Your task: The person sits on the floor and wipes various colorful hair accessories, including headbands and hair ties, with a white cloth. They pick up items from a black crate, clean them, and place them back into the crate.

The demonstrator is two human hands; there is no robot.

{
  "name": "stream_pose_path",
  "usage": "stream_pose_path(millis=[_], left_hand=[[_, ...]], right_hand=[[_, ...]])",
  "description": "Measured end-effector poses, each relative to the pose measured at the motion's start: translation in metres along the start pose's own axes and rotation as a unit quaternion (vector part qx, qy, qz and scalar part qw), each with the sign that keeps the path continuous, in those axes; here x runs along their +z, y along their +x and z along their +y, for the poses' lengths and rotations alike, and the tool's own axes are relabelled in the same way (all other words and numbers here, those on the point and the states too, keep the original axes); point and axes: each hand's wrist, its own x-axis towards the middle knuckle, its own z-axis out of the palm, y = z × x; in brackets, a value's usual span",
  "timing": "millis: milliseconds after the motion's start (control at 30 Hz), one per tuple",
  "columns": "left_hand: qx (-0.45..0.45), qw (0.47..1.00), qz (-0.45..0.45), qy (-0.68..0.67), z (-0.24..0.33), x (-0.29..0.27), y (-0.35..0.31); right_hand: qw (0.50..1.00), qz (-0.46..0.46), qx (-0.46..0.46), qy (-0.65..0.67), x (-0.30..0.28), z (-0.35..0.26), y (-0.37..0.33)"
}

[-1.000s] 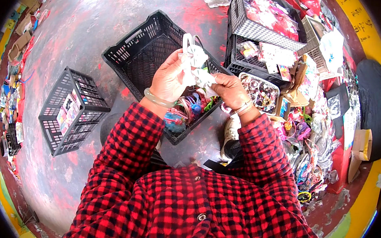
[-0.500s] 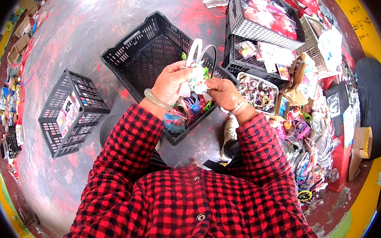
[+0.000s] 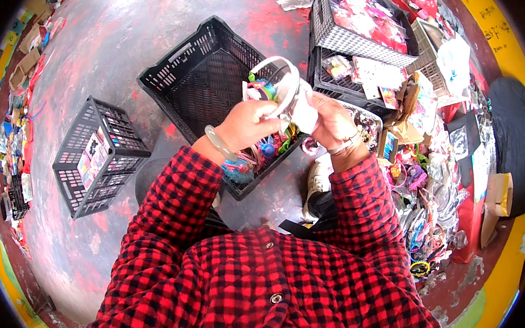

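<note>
My left hand (image 3: 245,125) pinches the lower end of a white headband (image 3: 291,80), whose curved band arches up above the fingers. Facing it, my right hand (image 3: 333,125) has its fingers closed on a white piece (image 3: 304,113) beside the headband; whether that piece is part of it I cannot tell. Both hands are raised over a large black plastic crate (image 3: 188,50). In its near end lies a heap of colourful hair accessories (image 3: 268,147), partly hidden by the hands.
A smaller black crate (image 3: 99,163) with a printed card stands at left. Stacked at far right are a grey woven basket (image 3: 346,40) and a black crate with packaged goods. Loose hair accessories and clear bags (image 3: 429,195) pile up along the right.
The white headband has turned and now arches between my hands. My right hand has shifted right with the white piece; my left hand has moved slightly down.
</note>
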Motion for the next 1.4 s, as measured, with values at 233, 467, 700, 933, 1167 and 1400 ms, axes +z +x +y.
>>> stream_pose_path(millis=[233, 467, 700, 933, 1167, 1400], left_hand=[[0.046, 0.99, -0.082, 0.104, -0.005, 0.003, 0.003], [0.004, 0.998, -0.056, -0.011, -0.011, 0.01, 0.003], [-0.064, 0.991, -0.095, -0.066, 0.004, 0.005, 0.005], [0.033, 0.967, -0.234, 0.099, -0.009, 0.012, 0.0], [0.001, 0.953, -0.215, 0.216, -0.003, 0.021, -0.012], [-0.108, 0.99, -0.075, 0.041, -0.003, 0.022, -0.023]], right_hand=[[0.999, 0.04, 0.034, -0.012, -0.006, 0.009, 0.001], [0.998, 0.061, 0.026, -0.017, -0.01, 0.016, 0.007], [0.998, 0.052, 0.03, 0.01, -0.013, 0.02, 0.005], [0.97, 0.182, 0.142, 0.075, -0.016, 0.006, 0.001], [0.978, 0.158, 0.131, 0.03, -0.028, 0.021, 0.008], [0.992, 0.099, 0.079, 0.019, -0.024, 0.039, 0.02]])
